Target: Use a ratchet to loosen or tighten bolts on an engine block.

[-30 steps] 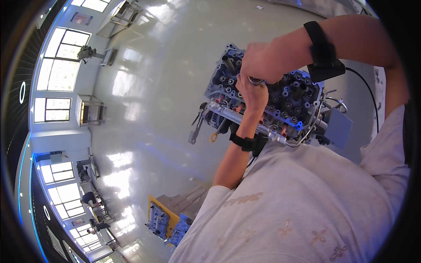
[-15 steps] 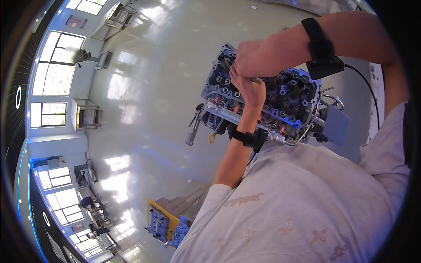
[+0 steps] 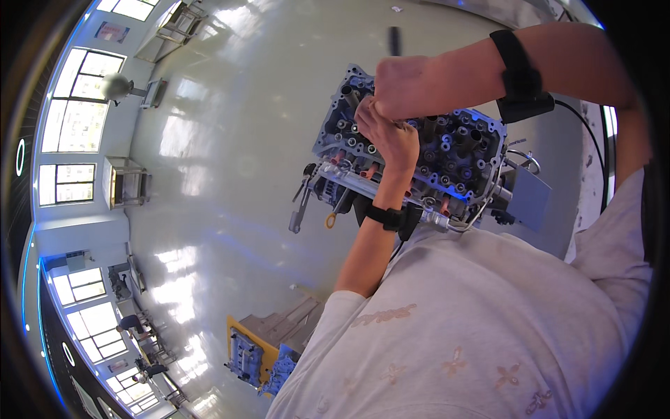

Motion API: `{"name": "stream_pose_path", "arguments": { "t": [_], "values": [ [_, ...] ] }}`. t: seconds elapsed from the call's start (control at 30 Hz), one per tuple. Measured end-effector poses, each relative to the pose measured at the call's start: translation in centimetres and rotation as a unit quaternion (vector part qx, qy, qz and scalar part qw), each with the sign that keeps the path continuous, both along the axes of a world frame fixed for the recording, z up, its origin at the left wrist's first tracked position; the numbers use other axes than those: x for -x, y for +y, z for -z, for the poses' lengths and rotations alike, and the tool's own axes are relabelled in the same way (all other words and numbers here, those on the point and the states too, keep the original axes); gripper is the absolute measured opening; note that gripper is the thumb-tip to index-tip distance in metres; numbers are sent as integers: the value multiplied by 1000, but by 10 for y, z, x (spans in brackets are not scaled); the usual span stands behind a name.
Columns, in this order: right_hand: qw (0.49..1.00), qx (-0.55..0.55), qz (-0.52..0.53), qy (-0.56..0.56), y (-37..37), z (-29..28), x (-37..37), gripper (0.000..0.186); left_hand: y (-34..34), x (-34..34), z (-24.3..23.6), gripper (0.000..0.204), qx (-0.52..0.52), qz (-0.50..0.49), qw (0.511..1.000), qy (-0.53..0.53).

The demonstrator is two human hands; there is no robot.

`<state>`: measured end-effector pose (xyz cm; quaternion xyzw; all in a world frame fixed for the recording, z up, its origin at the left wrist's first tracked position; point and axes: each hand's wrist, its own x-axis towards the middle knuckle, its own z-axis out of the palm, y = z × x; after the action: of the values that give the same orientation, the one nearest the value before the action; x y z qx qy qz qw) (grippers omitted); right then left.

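I have the engine (image 3: 457,157) in front of the person's torso, its open top facing up toward my camera. Its long axis runs crosswise, slanting from the upper left end down to the lower right end. The silver rail (image 3: 359,183) follows that slant along the side nearest the person, and a dark tube (image 3: 349,96) stands up near the left end, its mouth leaning up and to the left.

I see the right hand (image 3: 406,87) over the far left part of the engine, its forearm coming in from the right, knuckles turned toward me. A dark, blurred handle (image 3: 395,40) shows beyond its far edge, long axis nearly straight away from the person, free end pointing at the top of my view. The handle's near end is hidden, so I cannot tell whether this grip is pinching it.

The left hand (image 3: 396,143) reaches in from below, fingers bent and tucked up against the right hand. What its grip has between the fingertips is covered; I cannot tell if they are pressed together.

Toward the engine's lower left I have a yellow loop (image 3: 331,221), and by its right end a grey panel (image 3: 532,197).
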<state>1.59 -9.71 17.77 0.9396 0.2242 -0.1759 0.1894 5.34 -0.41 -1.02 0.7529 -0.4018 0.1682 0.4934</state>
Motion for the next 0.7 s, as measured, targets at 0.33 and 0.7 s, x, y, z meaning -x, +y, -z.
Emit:
{"name": "stream_pose_path", "arguments": {
  "t": [0.33, 0.7],
  "values": [
    [866, -155, 403, 250, 13, -7, -7, 17, 7, 8, -9, 50, 15, 32, 999, 31],
    [898, -196, 315, 237, 14, 0, 0, 17, 8, 7, -6, 41, -35, 15, 997, 72]
  ]
}}
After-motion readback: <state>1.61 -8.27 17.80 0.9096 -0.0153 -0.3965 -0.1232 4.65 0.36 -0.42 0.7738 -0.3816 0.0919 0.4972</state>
